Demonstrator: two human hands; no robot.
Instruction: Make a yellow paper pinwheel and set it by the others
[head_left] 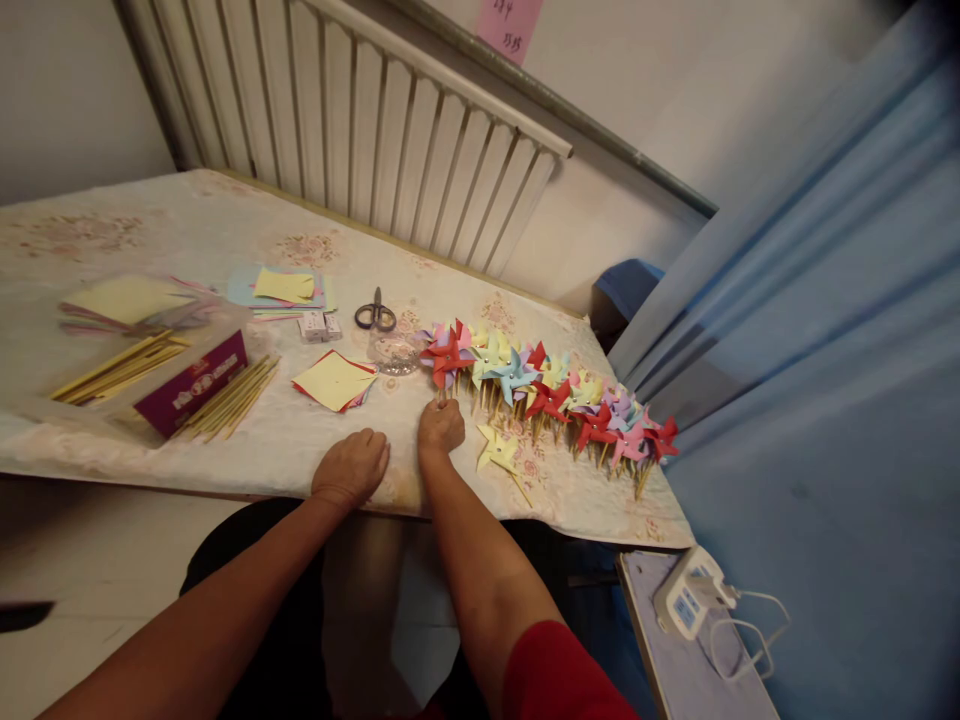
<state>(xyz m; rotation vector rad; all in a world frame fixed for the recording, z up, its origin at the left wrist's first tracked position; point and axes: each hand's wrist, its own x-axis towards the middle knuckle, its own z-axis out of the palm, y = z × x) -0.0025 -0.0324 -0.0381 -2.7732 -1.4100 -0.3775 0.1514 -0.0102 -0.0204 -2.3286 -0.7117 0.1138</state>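
My right hand (441,426) is closed around the stick of a pinwheel (445,357) at the left end of a long row of paper pinwheels (551,400). Red, purple and pink blades show just above the fist. Resting on the table's near side, my left hand (352,463) is curled shut with nothing visible in it. A single yellow pinwheel (497,449) lies apart from the row, to the right of my right hand. Beyond my left hand is a stack of square paper (334,380), yellow on top.
Scissors (376,312), small white boxes (319,326) and a clear bag (396,354) lie farther back. Cut papers (281,288) sit behind them. At left, a plastic box (191,385) holds sticks (124,366); loose sticks (236,400) lie beside it. A radiator (360,130) borders the table.
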